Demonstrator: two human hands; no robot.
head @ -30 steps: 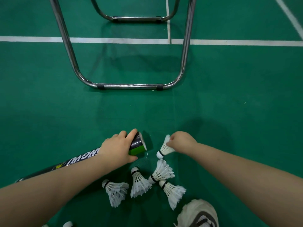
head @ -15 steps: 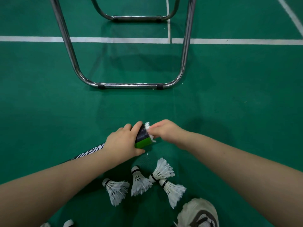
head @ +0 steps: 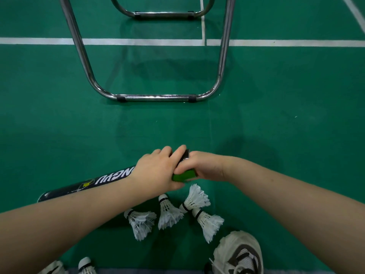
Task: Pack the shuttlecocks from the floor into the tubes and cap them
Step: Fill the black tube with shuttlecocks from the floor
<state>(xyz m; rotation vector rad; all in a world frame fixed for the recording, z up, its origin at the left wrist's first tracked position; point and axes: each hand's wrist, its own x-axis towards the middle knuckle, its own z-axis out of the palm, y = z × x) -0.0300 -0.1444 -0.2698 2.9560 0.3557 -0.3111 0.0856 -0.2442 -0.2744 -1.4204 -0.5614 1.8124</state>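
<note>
The white feather shuttlecock has gone behind the right hand (head: pixel 207 165), grip hidden, at the long black cardboard tube (head: pixel 88 183) mouth, probably going in. The left hand (head: pixel 156 171) grip wraps the tube. Four more shuttlecocks (head: pixel 167 212) lie at six o'clock.

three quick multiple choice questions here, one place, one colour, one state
1. Where does the cluster of four shuttlecocks lie? A) under the metal frame B) between the tube and the shoe C) on the white line
2. The band at the tube's mouth is? A) red B) green C) yellow
3. The left hand is? A) gripping the tube B) flat on the floor C) holding a shuttlecock
Answers: B, they lie nearer than the tube, by the shoe; B, green shows beside the right hand; A, its fingers wrap the tube.
</note>
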